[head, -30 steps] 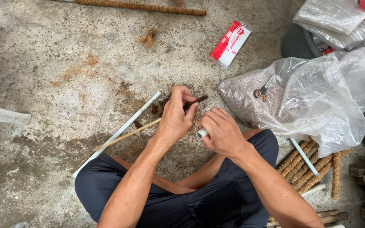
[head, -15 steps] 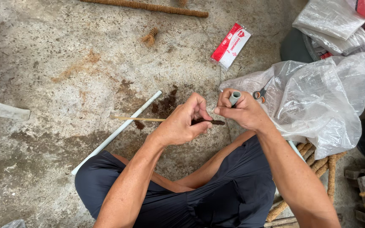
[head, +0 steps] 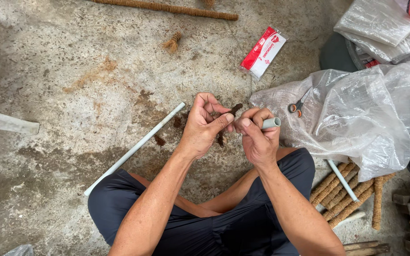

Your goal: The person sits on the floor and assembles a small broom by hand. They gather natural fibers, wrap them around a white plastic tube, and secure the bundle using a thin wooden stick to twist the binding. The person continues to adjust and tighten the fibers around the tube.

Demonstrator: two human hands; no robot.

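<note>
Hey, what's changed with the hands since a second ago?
Both hands shifted right. The right hand raised a short grey tube upward; the left hand now pinches brown fibre beside it. The long white pipe, scissors and red packet stayed put.

A single head-worn camera looks steeply down, close over the lap and concrete floor (head: 62, 57).

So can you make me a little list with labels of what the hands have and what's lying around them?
left hand: pinching brown fibre
right hand: gripping short grey tube
floor: long white pipe, red and white packet
on plastic sheet: scissors
right of person: bundle of fibre-wrapped sticks
top edge: long fibre-wrapped stick
</note>
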